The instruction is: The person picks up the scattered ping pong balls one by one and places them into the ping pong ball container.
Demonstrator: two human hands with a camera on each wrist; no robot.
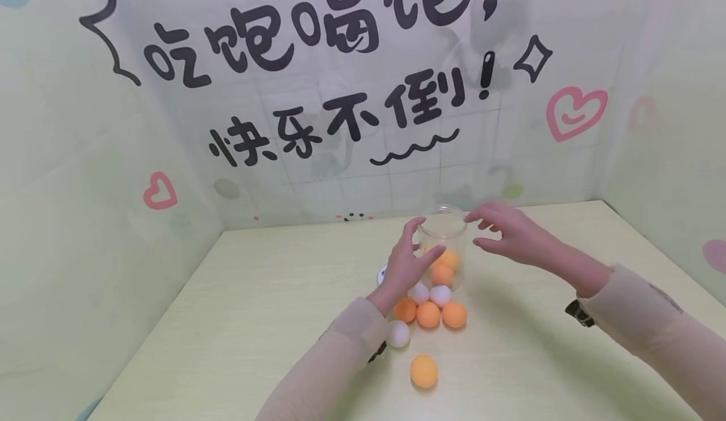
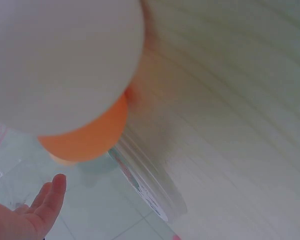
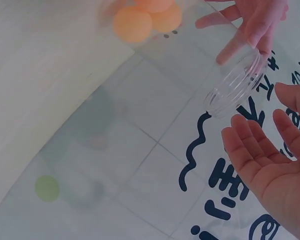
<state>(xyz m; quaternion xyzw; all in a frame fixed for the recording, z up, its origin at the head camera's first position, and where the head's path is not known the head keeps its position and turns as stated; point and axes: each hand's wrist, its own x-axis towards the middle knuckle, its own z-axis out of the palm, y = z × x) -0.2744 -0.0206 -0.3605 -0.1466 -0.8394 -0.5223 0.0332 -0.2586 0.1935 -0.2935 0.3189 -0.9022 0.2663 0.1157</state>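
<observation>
A clear jar (image 1: 452,235) stands upright near the table's back edge, open at the top, with several orange table tennis balls (image 1: 449,260) inside. My left hand (image 1: 404,265) holds its left side, thumb across the front and fingers round the back. To the right of the rim, my right hand (image 1: 513,235) hovers with loosely bent fingers and a visible gap to the jar in the right wrist view. In front of the jar lie white balls (image 1: 440,295) and orange balls (image 1: 455,314). One yellow-orange ball (image 1: 424,371) sits apart, nearer me.
A round, flat lid (image 2: 147,185) with a printed face lies left of the jar, mostly hidden by my left hand in the head view. Behind the pale wooden table (image 1: 255,295) hangs a printed sheet (image 1: 340,194), with more sheeting along both sides.
</observation>
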